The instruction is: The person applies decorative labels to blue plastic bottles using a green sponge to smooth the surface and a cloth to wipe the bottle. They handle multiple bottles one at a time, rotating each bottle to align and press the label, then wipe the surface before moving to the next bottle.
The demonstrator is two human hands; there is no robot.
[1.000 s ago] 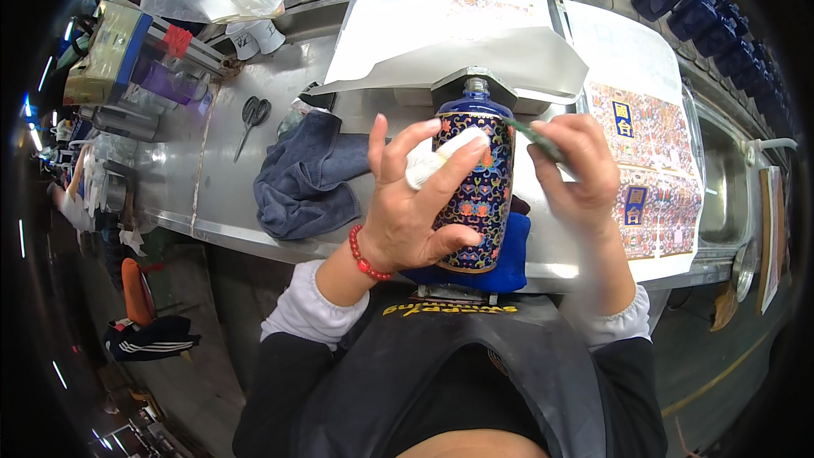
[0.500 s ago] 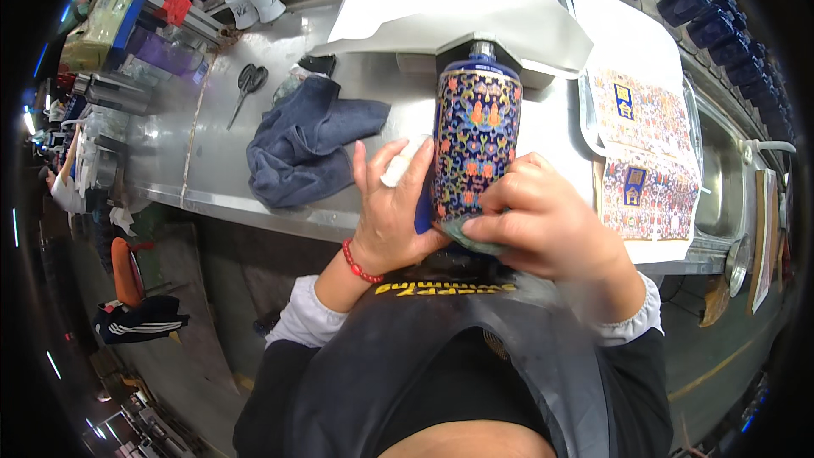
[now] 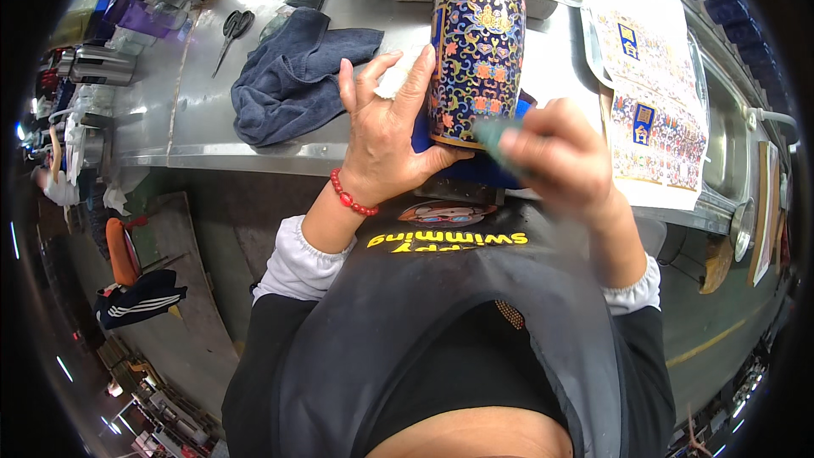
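Vase handling at the near edge of the steel counter (image 3: 212, 153). Tall cylindrical ceramic vase (image 3: 476, 55), dark blue with a dense floral pattern in gold, red and green, stands upright on a blue pad (image 3: 475, 171), just right of a crumpled dark blue cloth (image 3: 292, 76). My left hand (image 3: 386, 140) cups its lower left wall, fingers spread, with a white wad of cloth (image 3: 398, 80) pressed between fingers and glaze; this grip is wrapped on the vase but not closed round it. My right hand (image 3: 555, 157), blurred, is clamped on a small green-grey tool (image 3: 492, 131) whose tip meets the vase near its base.

I judge the vase heavy for its width, rigid, glossy and so slippery, and likely to chip or crack if it tips against the metal. The safest hold, I think, is low on the body with the whole palm, not at the narrow neck. Printed decal sheets (image 3: 649, 85) lie to the right; scissors (image 3: 233, 30) lie far left.
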